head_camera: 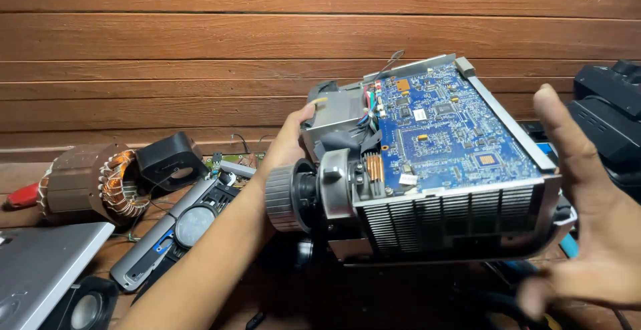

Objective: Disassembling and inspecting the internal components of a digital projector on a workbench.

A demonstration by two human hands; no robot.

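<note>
An opened projector is held tilted above the wooden table, its top cover off. Its blue circuit board faces up, the grey lens ring points left, and a silver vent grille faces me. My left hand grips the projector's far left side, fingers on the grey metal housing behind the lens. My right hand is at the projector's right end with fingers spread, thumb up; whether the palm presses the casing is hard to tell.
A motor stator with copper windings lies at left beside a black cube-shaped part. A grey panel with a round lens lies below it. A silver cover, a small speaker and a black device at right surround the space.
</note>
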